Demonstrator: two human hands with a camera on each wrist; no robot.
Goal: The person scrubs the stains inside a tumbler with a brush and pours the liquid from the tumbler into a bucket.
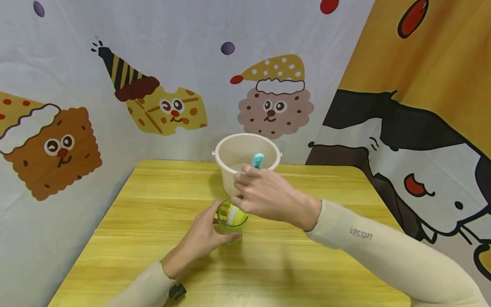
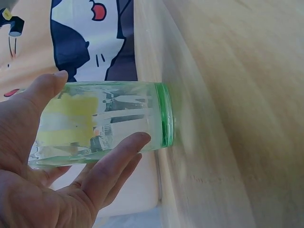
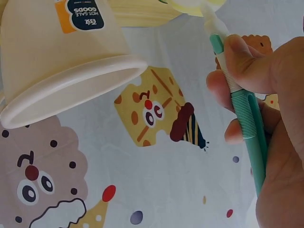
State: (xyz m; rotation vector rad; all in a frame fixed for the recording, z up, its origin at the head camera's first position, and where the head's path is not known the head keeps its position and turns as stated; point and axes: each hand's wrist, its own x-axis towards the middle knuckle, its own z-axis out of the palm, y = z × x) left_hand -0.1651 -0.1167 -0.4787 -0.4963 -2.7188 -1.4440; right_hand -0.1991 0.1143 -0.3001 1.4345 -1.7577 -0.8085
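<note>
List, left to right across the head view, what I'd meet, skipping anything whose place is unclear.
Brown square biscuit printed on the pale backdrop, beige left sleeve, bare left hand, round transparent green-tinted cup, bare right hand, beige right sleeve.

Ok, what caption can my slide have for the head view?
Left grip around a green glass, right grip holding a sponge brush inside it, pale bucket behind.
</note>
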